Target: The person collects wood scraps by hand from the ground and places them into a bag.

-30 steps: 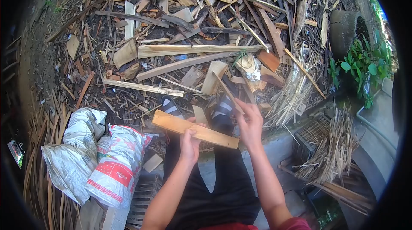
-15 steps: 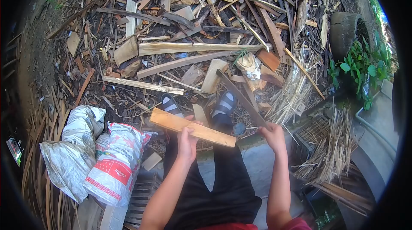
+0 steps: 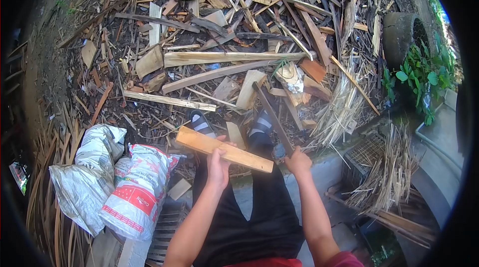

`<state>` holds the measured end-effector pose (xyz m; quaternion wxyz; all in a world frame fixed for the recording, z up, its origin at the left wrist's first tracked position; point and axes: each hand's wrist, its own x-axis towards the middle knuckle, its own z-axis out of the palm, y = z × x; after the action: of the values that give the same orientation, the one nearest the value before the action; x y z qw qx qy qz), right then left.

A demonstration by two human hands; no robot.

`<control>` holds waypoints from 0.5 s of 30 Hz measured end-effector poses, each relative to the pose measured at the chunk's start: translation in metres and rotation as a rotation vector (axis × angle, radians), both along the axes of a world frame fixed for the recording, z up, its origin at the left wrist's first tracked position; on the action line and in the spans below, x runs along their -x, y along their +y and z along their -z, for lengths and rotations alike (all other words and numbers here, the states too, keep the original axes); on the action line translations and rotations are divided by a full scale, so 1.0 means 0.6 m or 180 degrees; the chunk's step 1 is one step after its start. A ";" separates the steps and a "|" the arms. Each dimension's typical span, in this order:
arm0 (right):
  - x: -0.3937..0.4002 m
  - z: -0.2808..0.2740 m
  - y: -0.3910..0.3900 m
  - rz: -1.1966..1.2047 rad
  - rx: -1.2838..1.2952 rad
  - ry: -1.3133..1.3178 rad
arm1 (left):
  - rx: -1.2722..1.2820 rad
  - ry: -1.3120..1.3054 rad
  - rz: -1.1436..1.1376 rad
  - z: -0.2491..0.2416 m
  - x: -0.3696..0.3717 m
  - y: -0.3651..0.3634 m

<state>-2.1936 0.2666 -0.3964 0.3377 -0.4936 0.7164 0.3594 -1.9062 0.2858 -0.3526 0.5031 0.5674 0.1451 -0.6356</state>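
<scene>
My left hand (image 3: pixel 218 167) is closed around the middle of a short, light-brown wooden board (image 3: pixel 229 152), held at a slant above my legs. At its right, my right hand (image 3: pixel 298 161) makes a fist on the near end of a long, dark, flat blade that looks like a machete (image 3: pixel 274 117); its handle is hidden in my fingers. The blade points forward and left, its far tip over the pale wood scraps (image 3: pixel 249 90). The blade and the board do not appear to touch.
Scrap wood (image 3: pixel 214 58) covers the ground ahead. Two filled sacks (image 3: pixel 134 192) stand at my left. Right of me are a bundle of thin sticks (image 3: pixel 391 172), a plastic crate (image 3: pixel 366 155), a round hollow container (image 3: pixel 399 37) and a leafy plant (image 3: pixel 421 75). My sandalled feet (image 3: pixel 202 123) are between them.
My right hand has moved left, toward the board, and the machete now stands steeper in view. My left hand still holds the board in nearly the same place.
</scene>
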 end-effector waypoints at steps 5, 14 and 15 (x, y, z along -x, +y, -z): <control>-0.004 -0.004 0.001 0.0003 0.0614 -0.0041 | 0.0002 -0.0024 -0.0024 -0.004 -0.007 0.001; 0.005 -0.038 0.016 0.3365 -0.0160 -0.2229 | -0.0083 0.0027 0.0010 -0.003 -0.008 -0.002; -0.005 -0.047 0.016 0.3535 -0.0206 -0.2321 | -0.0102 0.0044 0.0018 -0.005 -0.009 -0.005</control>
<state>-2.1904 0.2760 -0.3682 0.7080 -0.1307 0.6930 -0.0367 -1.9007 0.2829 -0.3494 0.4911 0.5714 0.1570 -0.6385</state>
